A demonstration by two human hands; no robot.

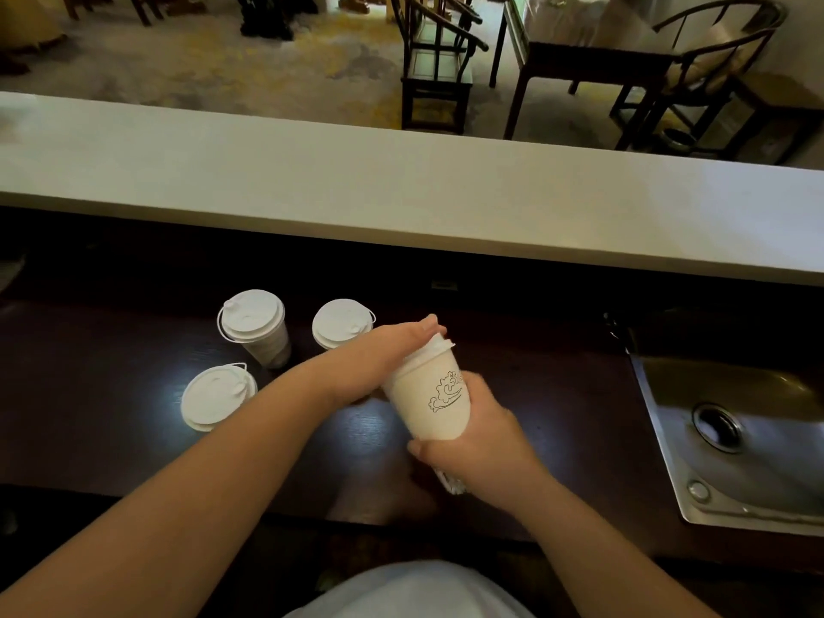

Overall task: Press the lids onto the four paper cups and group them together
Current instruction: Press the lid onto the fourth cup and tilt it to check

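Here the right hand (479, 443) grips the cup (430, 394), left hand (401, 341) atop.

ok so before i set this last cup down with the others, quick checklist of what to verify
1. Lid seated all round the held cup: cannot tell, the left hand covers its far side.
2. Grip on the cup: ok, the right hand wraps its lower body.
3. Cup upright: not ok, it is tilted.
4. Other three cups lidded: ok, back left cup, back middle cup and front left cup all carry lids.
5. Free landing spot beside them: ok, bare dark counter shows right of the front left cup.
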